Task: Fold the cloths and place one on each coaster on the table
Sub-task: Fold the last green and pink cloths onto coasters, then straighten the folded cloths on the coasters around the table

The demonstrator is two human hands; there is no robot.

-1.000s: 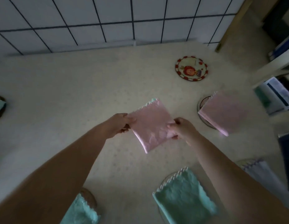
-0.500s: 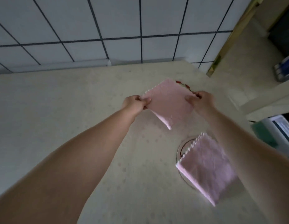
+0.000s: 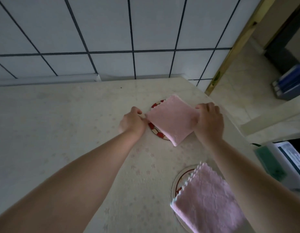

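Folded pink cloth [image 3: 171,120] on red-rimmed coaster [image 3: 153,127], pinched by fingers of left hand [image 3: 132,121] and right hand [image 3: 209,121].

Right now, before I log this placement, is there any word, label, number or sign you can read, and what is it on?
None can be read.
The white box at the right edge carries a printed panel: too blurred to read.
The red and white coaster under the folded pink cloth shows pattern only, no letters.
The blue case on the floor: no marking legible.
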